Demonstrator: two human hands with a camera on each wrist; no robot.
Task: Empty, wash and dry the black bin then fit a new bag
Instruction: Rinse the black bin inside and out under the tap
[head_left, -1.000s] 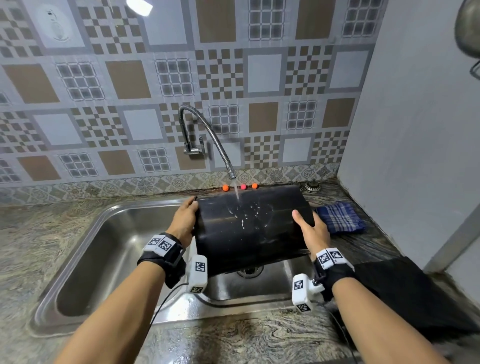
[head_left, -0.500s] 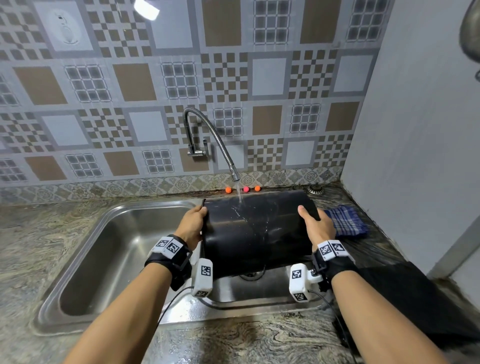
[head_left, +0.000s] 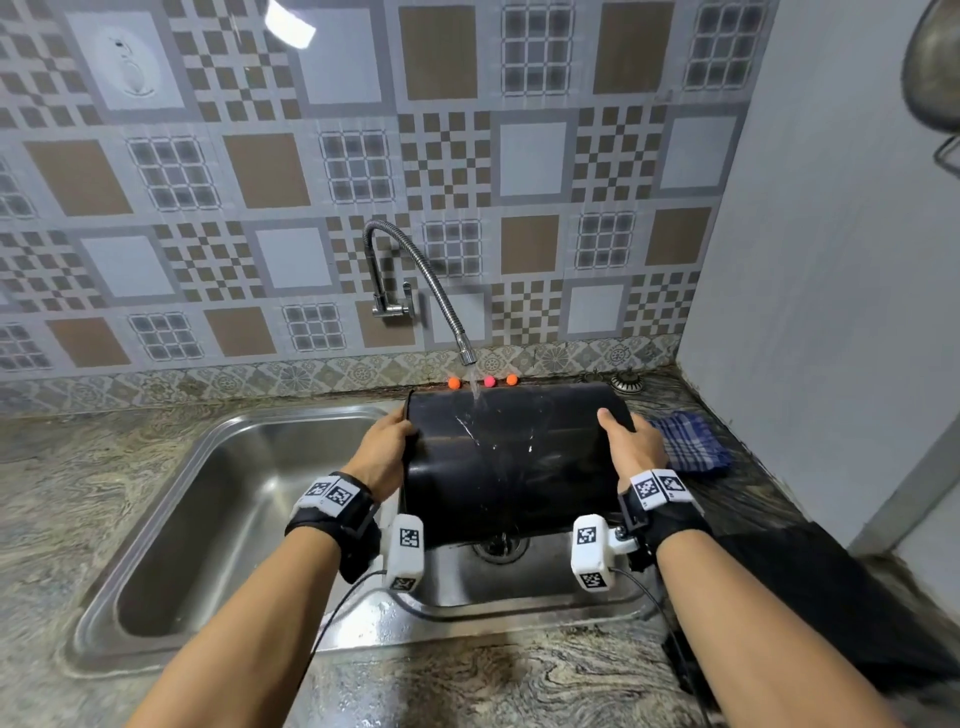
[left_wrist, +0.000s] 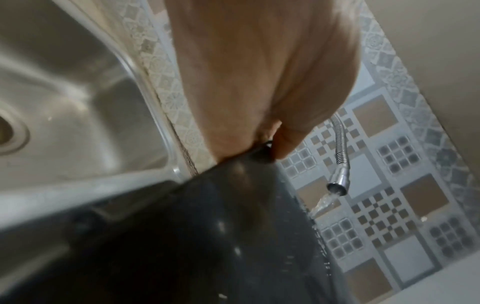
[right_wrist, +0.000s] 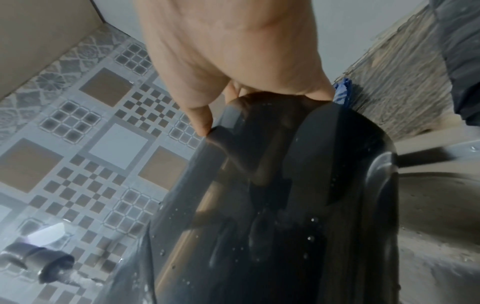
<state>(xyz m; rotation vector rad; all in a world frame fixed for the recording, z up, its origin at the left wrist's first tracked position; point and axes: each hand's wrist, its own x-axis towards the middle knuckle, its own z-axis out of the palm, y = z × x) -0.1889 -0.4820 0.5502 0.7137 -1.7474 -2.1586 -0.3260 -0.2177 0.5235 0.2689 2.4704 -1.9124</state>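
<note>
Black bin (head_left: 511, 457) held on its side over sink (head_left: 218, 519), under tap (head_left: 464, 355) stream. Left hand (head_left: 382, 452) and right hand (head_left: 628, 447) grip opposite ends, fingers curled on edges. Judged rigid, light, slippery when wet; hold the rims.

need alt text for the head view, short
Two hands, left hand and right hand, hold a black bin on its side over a steel sink while water from the tap runs onto it. A blue checked cloth lies on the counter to the right.
</note>
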